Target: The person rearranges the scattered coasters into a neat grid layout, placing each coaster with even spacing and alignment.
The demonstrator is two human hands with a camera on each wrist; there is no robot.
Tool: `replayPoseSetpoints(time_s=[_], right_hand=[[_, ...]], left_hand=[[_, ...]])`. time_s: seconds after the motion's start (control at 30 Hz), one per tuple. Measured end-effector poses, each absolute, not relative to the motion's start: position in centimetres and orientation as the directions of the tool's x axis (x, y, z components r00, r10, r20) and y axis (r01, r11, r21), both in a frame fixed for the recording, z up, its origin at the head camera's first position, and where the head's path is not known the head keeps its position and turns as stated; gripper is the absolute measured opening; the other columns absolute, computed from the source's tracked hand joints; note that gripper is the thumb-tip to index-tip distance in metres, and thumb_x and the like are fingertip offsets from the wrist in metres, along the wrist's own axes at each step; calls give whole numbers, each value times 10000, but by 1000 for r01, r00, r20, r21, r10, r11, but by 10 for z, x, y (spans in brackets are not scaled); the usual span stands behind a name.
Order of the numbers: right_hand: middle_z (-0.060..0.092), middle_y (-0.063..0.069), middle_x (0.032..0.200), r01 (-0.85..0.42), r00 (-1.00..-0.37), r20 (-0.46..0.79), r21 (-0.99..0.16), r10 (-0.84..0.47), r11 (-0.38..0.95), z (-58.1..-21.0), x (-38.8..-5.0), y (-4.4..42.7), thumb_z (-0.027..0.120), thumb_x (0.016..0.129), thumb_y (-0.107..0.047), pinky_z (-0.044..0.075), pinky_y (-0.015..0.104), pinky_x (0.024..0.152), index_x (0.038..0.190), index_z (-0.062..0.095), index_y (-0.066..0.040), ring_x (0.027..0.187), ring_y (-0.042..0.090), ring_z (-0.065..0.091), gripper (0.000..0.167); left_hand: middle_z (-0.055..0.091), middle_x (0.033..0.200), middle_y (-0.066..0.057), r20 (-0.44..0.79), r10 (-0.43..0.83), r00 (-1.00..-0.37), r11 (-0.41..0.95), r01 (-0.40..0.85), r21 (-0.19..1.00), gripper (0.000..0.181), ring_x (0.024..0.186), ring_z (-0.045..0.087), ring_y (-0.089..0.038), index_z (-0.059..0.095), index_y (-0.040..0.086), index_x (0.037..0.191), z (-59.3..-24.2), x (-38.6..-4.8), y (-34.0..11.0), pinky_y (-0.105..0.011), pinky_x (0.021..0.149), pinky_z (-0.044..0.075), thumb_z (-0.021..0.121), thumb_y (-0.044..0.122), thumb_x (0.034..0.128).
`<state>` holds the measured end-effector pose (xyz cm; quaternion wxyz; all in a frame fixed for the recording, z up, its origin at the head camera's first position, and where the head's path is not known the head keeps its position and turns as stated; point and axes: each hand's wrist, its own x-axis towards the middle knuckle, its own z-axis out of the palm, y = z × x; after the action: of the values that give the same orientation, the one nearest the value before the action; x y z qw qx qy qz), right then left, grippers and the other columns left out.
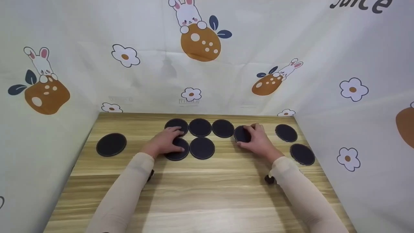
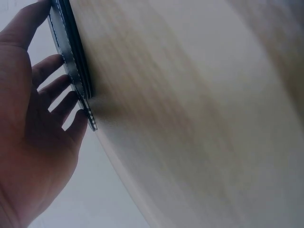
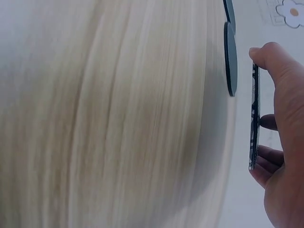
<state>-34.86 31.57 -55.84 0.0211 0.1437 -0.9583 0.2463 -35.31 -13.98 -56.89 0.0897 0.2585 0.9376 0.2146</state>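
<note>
Black round discs lie in two touching rows on the wooden table: a back row with a disc (image 1: 200,127) and another (image 1: 223,128), and a front row with a disc (image 1: 202,148). My left hand (image 1: 164,141) rests its spread fingers on the leftmost disc of each row; the left wrist view shows the fingertips against a disc (image 2: 71,52). At the back row's right end, my right hand (image 1: 258,141) holds a disc (image 1: 242,134) by its edges between thumb and fingers. In the right wrist view this disc (image 3: 255,116) is raised off the table.
One disc (image 1: 111,144) lies alone at the left. Two more, one disc (image 1: 286,133) behind another (image 1: 302,154), lie near the table's right edge. Printed cloth walls (image 1: 155,81) stand behind and on both sides of the wooden table (image 1: 207,194).
</note>
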Motion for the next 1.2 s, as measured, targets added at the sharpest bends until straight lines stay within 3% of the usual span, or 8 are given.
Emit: replayPoseSetpoints(time_s=[1.2], right_hand=[[515, 187, 1458, -409, -911, 136, -435, -390, 802, -550, -320, 268, 929, 846, -520, 524, 527, 1090, 1560, 614, -107, 1315, 349, 484, 883]], left_hand=[[381, 1745, -215, -67, 519, -852, 775, 437, 457, 814, 1625, 303, -468, 555, 57, 1616, -568, -353, -138, -611, 1309, 295, 839, 457, 966]])
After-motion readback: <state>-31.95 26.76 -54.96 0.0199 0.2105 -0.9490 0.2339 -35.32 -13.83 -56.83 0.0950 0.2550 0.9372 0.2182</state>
